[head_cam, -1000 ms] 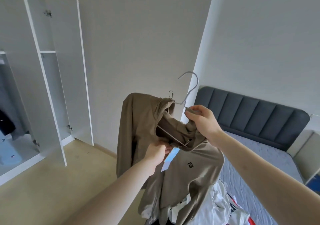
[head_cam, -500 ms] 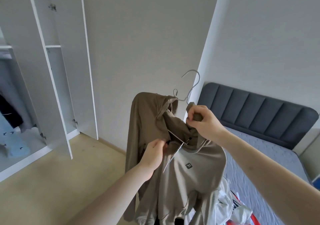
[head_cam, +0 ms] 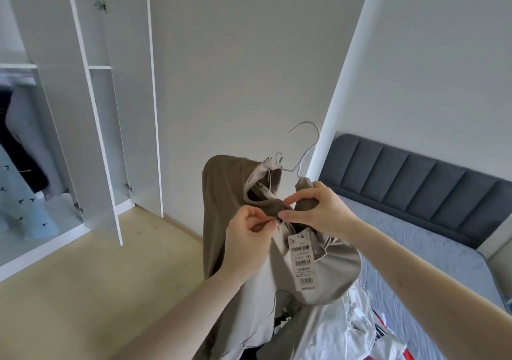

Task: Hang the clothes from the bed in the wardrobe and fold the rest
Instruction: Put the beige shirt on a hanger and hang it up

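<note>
Plain white walls closed in a bedroom with pale wood flooring, seen from the head camera. Both hands met in front of the person. The left hand had its fingers curled, thumb and forefinger pinching the dark collar fabric of a taupe jacket. The right hand was likewise curled, pinching the same collar just beside the left hand's fingertips and gripping a fold of the garment. The jacket was draped on a thin metal hanger, whose hook rose above the right hand, and its body hung down below both hands. A white paper price tag with barcodes dangled under the right hand, lying against the jacket's lighter lining.

Well to the left of the hands stood an open white wardrobe, doors swung out, with dark and pale garments hanging blurred inside. To the right of the hands lay the bed, covered in a grey quilted sheet, with a dark grey padded headboard behind it. Below the hands, at the bed's near edge, sat a heap of white and mixed clothes.
</note>
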`<state>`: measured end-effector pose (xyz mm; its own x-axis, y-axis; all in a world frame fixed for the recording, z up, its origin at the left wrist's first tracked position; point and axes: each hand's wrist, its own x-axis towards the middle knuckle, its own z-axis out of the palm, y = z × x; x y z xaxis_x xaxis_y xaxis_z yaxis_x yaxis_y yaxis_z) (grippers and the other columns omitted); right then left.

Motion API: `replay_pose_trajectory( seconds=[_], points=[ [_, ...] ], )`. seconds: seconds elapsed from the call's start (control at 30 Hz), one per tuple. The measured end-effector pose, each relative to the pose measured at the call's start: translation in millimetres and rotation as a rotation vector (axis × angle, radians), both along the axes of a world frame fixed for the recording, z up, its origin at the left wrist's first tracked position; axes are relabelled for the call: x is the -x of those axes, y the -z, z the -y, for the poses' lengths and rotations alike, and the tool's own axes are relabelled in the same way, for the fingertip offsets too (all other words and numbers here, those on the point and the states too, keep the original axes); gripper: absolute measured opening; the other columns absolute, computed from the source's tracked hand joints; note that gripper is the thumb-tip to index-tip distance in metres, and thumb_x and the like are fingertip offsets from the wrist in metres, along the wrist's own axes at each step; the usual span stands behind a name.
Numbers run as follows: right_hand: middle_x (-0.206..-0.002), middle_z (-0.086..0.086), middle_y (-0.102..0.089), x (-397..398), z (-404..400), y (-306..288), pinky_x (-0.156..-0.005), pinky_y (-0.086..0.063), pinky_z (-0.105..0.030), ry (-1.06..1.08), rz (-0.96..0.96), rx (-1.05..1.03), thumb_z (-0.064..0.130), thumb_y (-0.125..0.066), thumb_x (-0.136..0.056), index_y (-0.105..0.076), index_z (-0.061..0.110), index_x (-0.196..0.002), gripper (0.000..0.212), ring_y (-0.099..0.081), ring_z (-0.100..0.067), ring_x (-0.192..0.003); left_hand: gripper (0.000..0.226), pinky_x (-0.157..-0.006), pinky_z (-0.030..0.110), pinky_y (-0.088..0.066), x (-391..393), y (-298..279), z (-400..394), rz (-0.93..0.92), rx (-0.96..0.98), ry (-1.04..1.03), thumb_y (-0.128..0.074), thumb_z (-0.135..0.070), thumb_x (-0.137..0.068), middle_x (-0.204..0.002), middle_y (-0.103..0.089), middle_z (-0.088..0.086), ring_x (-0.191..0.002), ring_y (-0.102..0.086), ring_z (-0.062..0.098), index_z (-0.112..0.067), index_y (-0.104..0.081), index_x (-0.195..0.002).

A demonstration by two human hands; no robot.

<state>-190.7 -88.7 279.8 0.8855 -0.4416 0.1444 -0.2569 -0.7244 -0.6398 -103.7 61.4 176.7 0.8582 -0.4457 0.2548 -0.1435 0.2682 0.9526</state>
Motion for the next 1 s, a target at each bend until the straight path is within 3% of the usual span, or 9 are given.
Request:
replay_pose_trajectory(
  seconds=[0.13, 0.3, 0.4, 0.57, 0.63, 0.7, 0.87, 1.0],
  points=[
    [-0.101, 0.003, -0.054, -5.8, -6.1, 4.4, -0.081, -0.051, -0.025, 0.001, 0.028, 0.085, 0.071, -0.089, -0.053, -0.078, 0.046, -0.084, 0.041, -0.059, -0.008, -0.094, 0.032, -0.075, 0.02, -0.056, -1.3, -5.4, -3.0, 0.003, 0.02, -0.035, -0.085, -0.016, -0.083, -0.087, -0.08, -0.001, -0.086, -0.077, 0.014, -0.007, -0.055, -0.09],
    [-0.098, 0.006, -0.055, -9.8, -9.5, 7.4, -0.072, -0.04, -0.012, 0.002, 0.069, 0.14, 0.07, -0.092, -0.052, -0.072, 0.037, -0.076, 0.045, -0.056, -0.002, -0.088, 0.043, -0.076, 0.028, -0.057, -2.6, -8.9, -6.5, 0.031, 0.011, -0.112, -0.088, -0.019, -0.077, -0.081, -0.078, 0.0, -0.081, -0.076, 0.014, -0.017, -0.045, -0.077],
    [-0.094, 0.005, -0.055, -12.8, -8.1, 6.6, -0.071, -0.039, -0.011, -0.01, 0.077, 0.151, 0.06, -0.091, -0.063, -0.074, 0.036, -0.07, 0.031, -0.055, -0.002, -0.088, 0.051, -0.07, 0.025, -0.052, -2.7, -10.2, -6.3, 0.032, 0.025, -0.121, -0.088, -0.023, -0.079, -0.073, -0.075, 0.0, -0.07, -0.067, 0.009, -0.02, -0.038, -0.069],
    [-0.089, 0.009, -0.049, -17.8, -3.7, 5.5, -0.072, -0.036, -0.016, -0.022, 0.109, 0.248, 0.034, -0.078, -0.087, -0.075, 0.033, -0.07, 0.017, -0.054, -0.004, -0.085, 0.048, -0.078, 0.03, -0.054, -6.5, -6.5, -5.7, 0.012, 0.02, -0.146, -0.083, -0.017, -0.083, -0.07, -0.073, 0.003, -0.07, -0.064, 0.016, -0.016, -0.037, -0.068],
    [-0.089, 0.012, -0.047, -16.9, -0.2, 4.5, -0.072, -0.036, -0.015, -0.061, 0.102, 0.296, 0.034, -0.075, -0.091, -0.077, 0.026, -0.077, 0.017, -0.053, -0.004, -0.084, 0.049, -0.077, 0.024, -0.055, -6.5, -4.8, -6.3, 0.035, 0.033, -0.126, -0.082, -0.017, -0.084, -0.068, -0.071, 0.002, -0.072, -0.068, 0.021, -0.017, -0.037, -0.068],
    [-0.092, 0.014, -0.046, -16.1, 2.1, 4.8, -0.072, -0.035, -0.012, -0.136, 0.064, 0.342, 0.038, -0.071, -0.095, -0.076, 0.024, -0.083, 0.019, -0.052, -0.004, -0.083, 0.051, -0.076, 0.021, -0.052, -6.9, -3.9, -5.3, 0.029, 0.049, -0.111, -0.082, -0.015, -0.085, -0.069, -0.073, 0.002, -0.073, -0.068, 0.015, -0.019, -0.034, -0.067],
    [-0.101, 0.014, -0.043, -20.5, 3.2, 8.4, -0.078, -0.046, -0.031, -0.166, 0.074, 0.436, 0.033, -0.066, -0.1, -0.072, 0.017, -0.087, 0.022, -0.056, -0.016, -0.082, 0.053, -0.068, 0.018, -0.047, -8.0, -3.2, -0.4, 0.074, -0.018, -0.131, -0.083, -0.02, -0.084, -0.067, -0.072, -0.003, -0.064, -0.061, 0.005, -0.02, -0.033, -0.064],
    [-0.106, 0.007, -0.046, -28.3, 7.2, 14.8, -0.077, -0.046, -0.033, -0.103, 0.128, 0.453, 0.026, -0.067, -0.099, -0.072, 0.011, -0.085, 0.022, -0.055, -0.018, -0.082, 0.053, -0.066, 0.026, -0.048, -5.1, -0.2, -0.5, 0.148, -0.078, -0.165, -0.08, -0.032, -0.085, -0.069, -0.071, 0.001, -0.069, -0.066, 0.017, -0.012, -0.034, -0.067]
  ],
)
